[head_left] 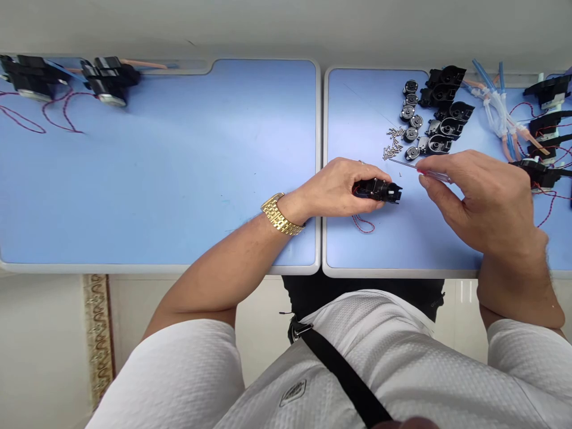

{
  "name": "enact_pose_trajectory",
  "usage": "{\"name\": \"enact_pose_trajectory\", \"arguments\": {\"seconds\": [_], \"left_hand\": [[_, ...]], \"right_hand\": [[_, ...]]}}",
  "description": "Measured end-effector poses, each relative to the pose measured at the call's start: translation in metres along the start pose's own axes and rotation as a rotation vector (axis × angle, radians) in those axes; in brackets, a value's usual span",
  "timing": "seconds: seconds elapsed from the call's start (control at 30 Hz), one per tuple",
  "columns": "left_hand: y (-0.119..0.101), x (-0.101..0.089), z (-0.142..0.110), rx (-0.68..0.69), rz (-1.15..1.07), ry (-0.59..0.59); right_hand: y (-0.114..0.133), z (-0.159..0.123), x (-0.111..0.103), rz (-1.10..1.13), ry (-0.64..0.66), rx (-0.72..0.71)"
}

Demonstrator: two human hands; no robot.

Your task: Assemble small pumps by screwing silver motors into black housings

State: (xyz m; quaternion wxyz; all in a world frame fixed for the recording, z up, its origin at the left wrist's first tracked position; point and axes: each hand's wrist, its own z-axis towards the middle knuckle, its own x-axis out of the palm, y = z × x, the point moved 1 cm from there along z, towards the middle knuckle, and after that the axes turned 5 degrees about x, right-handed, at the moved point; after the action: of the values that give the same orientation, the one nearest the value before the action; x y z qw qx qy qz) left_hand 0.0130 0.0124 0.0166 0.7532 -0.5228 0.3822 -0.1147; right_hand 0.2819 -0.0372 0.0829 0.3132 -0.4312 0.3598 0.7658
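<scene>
Left hand (pixel 342 189) grips black plastic assembly (pixel 379 190), pronged end facing right. Right hand (pixel 489 199) pinches screwdriver (pixel 432 173), tip by loose screws (pixel 394 147); can't tell if touching.

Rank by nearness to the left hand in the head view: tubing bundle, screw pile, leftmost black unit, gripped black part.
1. Gripped black part: in the left hand.
2. Screw pile: ahead, to the right.
3. Tubing bundle: farther right.
4. Leftmost black unit: far left.

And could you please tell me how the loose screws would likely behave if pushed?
The screws would probably scatter, since they lie loose. Some may slide or roll, being slim on a smooth-looking tabletop. Each is likely light, looking tiny beside the right hand.
</scene>
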Motion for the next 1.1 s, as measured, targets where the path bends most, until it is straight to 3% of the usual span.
{"name": "enact_pose_trajectory", "arguments": {"seconds": [0.23,0.43,1.1], "left_hand": [[-0.001,0.000,0.000,-0.024,-0.004,0.016],[-0.001,0.000,0.000,-0.007,-0.001,0.009],[0.001,0.001,0.000,0.008,0.011,0.003]], "right_hand": [[-0.001,-0.001,0.001,0.012,-0.005,0.035],[-0.002,-0.001,0.001,-0.055,-0.087,0.063],[-0.004,0.000,0.011,-0.060,0.044,0.056]]}}
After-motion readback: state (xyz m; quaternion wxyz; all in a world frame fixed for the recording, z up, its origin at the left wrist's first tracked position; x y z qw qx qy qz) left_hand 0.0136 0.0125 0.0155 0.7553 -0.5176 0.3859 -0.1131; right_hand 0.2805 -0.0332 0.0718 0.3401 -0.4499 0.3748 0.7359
